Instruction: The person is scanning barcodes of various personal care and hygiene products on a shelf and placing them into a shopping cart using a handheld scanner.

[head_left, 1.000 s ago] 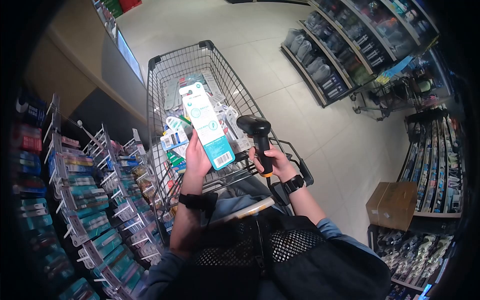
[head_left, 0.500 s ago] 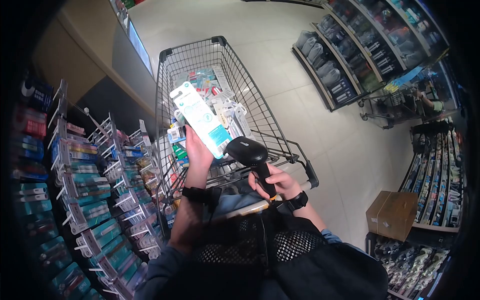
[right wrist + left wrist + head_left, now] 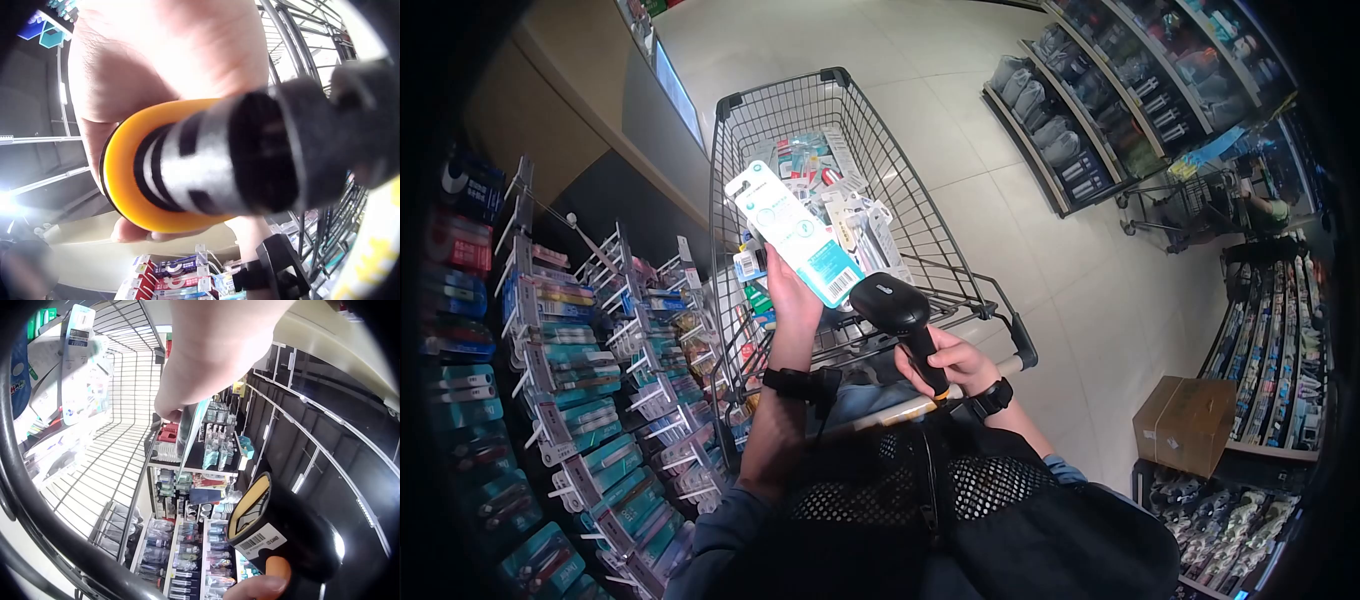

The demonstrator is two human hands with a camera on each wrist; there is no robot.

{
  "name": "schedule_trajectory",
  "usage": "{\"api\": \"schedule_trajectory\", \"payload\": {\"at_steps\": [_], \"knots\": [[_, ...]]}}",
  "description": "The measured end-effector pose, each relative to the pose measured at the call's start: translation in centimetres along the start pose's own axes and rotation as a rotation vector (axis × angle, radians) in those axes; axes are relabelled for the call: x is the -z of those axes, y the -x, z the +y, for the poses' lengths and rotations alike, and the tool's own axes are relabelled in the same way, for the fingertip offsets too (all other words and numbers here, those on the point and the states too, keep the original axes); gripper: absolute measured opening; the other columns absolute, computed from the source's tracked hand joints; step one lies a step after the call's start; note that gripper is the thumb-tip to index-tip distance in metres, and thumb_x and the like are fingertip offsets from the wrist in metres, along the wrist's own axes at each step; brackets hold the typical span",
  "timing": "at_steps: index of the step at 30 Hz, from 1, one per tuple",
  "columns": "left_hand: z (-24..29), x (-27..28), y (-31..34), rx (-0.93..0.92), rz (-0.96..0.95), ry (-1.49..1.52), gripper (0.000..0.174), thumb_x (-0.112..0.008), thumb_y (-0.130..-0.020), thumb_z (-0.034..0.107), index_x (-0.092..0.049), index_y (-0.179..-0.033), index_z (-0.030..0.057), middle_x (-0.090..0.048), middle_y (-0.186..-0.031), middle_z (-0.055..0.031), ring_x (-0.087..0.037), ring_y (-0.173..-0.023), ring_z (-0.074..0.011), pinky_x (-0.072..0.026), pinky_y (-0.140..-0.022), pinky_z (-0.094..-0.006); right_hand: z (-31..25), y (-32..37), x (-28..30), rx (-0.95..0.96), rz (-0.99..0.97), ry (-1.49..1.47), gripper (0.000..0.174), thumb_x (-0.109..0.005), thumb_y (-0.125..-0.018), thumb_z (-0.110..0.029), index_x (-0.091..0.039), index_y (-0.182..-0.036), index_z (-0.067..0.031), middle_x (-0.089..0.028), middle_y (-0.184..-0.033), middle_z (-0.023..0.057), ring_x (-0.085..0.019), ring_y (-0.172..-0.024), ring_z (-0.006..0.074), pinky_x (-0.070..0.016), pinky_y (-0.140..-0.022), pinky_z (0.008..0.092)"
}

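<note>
In the head view my left hand [image 3: 792, 295] holds a long white-and-teal hanging package [image 3: 785, 235] over the shopping cart, its barcode at the lower end. The left wrist view catches this package [image 3: 195, 428] nearly edge-on, below the hand [image 3: 212, 356]. My right hand [image 3: 960, 362] grips the handle of a black barcode scanner [image 3: 890, 303], whose head is close to the barcode end. The scanner's window [image 3: 250, 503] faces toward the package in the left wrist view. An orange ring [image 3: 122, 181] rims the handle's base in the right wrist view.
The wire shopping cart [image 3: 930, 215] in front carries many packaged goods [image 3: 860, 225]. Hooks of hanging toothbrush packs [image 3: 590, 385] line the left. A cardboard box [image 3: 1185, 425] and stocked shelves [image 3: 1100, 130] stand to the right, with another cart [image 3: 1145, 205] farther off.
The package has tilted leftward and the scanner has moved down and left, its head now close to the barcode end. Both hands keep their hold.
</note>
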State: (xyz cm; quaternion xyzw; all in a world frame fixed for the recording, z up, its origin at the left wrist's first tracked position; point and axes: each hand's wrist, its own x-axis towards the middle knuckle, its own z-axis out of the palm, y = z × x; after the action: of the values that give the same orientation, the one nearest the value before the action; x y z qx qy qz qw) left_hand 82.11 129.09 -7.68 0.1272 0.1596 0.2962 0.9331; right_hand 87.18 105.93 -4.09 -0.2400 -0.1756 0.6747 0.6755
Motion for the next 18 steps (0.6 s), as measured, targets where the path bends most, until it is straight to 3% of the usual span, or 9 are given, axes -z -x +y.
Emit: {"api": "schedule_trajectory", "payload": {"at_steps": [18], "knots": [[0.3,-0.8,0.3,0.015,0.003,-0.017,0.051,-0.026,-0.093,0.04,-0.03,-0.129,0.0035,-0.042,-0.126,-0.0111,-0.043,-0.114,-0.0263,-0.0329,-0.096,-0.0398,0.0,-0.1,-0.2,-0.035,-0.01,-0.011,0.056,-0.055,-0.079,-0.013,-0.025,-0.125,-0.0034,-0.05,-0.089,0.0176,-0.056,-0.055,0.0202,-0.0446,-0.048,0.0269]]}}
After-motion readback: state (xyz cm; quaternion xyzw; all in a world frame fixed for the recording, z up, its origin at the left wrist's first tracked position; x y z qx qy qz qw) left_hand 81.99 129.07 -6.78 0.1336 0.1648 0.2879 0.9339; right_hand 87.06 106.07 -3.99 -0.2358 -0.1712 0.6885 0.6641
